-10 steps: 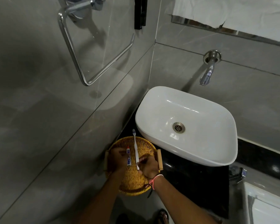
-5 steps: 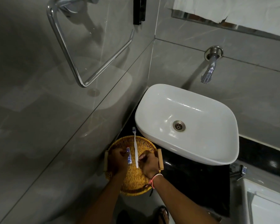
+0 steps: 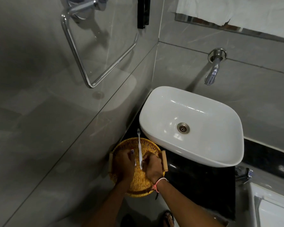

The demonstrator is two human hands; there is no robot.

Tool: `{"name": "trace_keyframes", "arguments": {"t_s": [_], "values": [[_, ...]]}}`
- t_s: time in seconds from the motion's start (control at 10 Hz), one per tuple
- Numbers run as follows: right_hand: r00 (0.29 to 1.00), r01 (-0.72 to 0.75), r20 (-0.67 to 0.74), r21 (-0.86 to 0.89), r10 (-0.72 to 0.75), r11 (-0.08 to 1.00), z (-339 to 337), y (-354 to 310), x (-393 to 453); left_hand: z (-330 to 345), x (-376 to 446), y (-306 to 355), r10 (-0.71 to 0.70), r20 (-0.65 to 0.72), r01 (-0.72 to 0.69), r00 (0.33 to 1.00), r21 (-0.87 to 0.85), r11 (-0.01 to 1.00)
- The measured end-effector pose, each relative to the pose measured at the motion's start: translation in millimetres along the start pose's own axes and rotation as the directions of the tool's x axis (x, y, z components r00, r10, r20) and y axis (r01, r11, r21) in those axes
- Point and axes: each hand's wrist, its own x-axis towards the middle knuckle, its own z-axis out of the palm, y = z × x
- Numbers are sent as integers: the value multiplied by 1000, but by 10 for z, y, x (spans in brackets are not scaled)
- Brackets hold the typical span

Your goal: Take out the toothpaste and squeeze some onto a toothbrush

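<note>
Both my hands are working over the woven tray (image 3: 121, 145) at 6 o'clock on the black worktop (image 3: 195, 177). My left hand (image 3: 124, 163) is curling its grip around the small toothpaste tube (image 3: 132, 154), cap end poking out toward 12. My right hand (image 3: 152, 166) is closing its grip on the white toothbrush (image 3: 139, 149), bristle end reaching past the tray rim toward the basin (image 3: 220, 154). The basin is crowding the tray at 2 o'clock, nearly touching. The wall tap (image 3: 213, 71) is hanging at 1 o'clock; the towel ring (image 3: 82, 63) is sitting at 11.
</note>
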Motion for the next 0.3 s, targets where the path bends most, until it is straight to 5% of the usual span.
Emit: {"name": "trace_keyframes", "arguments": {"t_s": [0.1, 0.3], "values": [[999, 36, -14, -114, -38, 993, -40, -27, -78, -54, -36, 24, 162, 70, -174, 984, 235, 956], [994, 103, 51, -150, -97, 983, -150, -35, -358, -214, -45, 6, 372, 223, -431, 901, 566, 703]]}}
